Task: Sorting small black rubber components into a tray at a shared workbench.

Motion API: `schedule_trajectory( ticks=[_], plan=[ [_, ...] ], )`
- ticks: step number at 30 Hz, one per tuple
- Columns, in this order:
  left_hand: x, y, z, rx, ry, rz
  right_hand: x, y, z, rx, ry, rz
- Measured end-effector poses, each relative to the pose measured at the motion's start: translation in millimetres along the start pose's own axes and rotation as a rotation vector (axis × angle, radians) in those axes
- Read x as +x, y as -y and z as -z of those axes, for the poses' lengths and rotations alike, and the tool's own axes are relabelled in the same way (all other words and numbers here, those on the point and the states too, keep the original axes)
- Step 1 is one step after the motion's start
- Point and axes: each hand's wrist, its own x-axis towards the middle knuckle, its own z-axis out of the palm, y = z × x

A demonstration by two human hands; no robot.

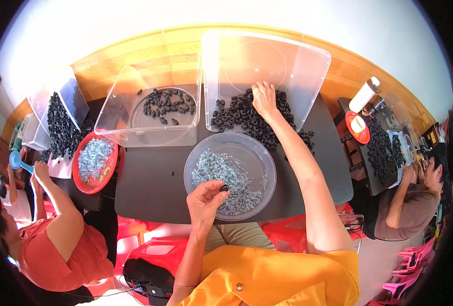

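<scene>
Left hand (203, 202) pinching black part (225, 188), right hand (264, 99) (grip unclear) within roomy bin walls (257, 58)

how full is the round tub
The tub is partly full: springs cover much of its floor, but a bare patch shows toward the far right.

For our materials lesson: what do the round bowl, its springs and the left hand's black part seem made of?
Round bowl: probably smooth, translucent plastic; tabletop shows through.
Springs: likely silvery metal wire; coils glint.
Black part: perhaps glossy plastic; faint highlight.

Workshop, heaped black parts (241, 113), seated co-workers (60, 250)
</scene>
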Motion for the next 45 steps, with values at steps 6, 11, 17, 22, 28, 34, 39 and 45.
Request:
schedule_trajectory(
  ticks=[6, 11, 17, 22, 28, 34, 39, 45],
  plan=[
    [1, 0, -2, -0.014, 0.006, 0.013, -16, -4, 11, 0.331, 0.002, 0.023],
    [-1, 0, -1, -0.071, 0.001, 0.011, -27, 1, 65, 0.94, 0.004, -0.365],
    [-5, -1, -3, -0.133, 0.061, -0.014, -89, 38, 161, 1.555, 0.204, -0.506],
    [-11, -5, -11, -0.203, 0.085, -0.015, -146, 77, 215, 1.775, 0.469, -0.509],
    [-18, -1, -11, -0.211, 0.128, -0.022, -162, 101, 234, 1.834, 0.486, -0.395],
    [-22, -5, -10, -0.171, 0.165, -0.053, -164, 103, 236, 1.757, 0.471, -0.335],
    [-22, -3, -9, -0.148, 0.177, -0.073, -165, 112, 245, 1.492, 0.386, -0.262],
    [-19, 4, -10, -0.048, 0.14, -0.067, -171, 125, 235, 1.088, 0.056, -0.053]
  ],
)
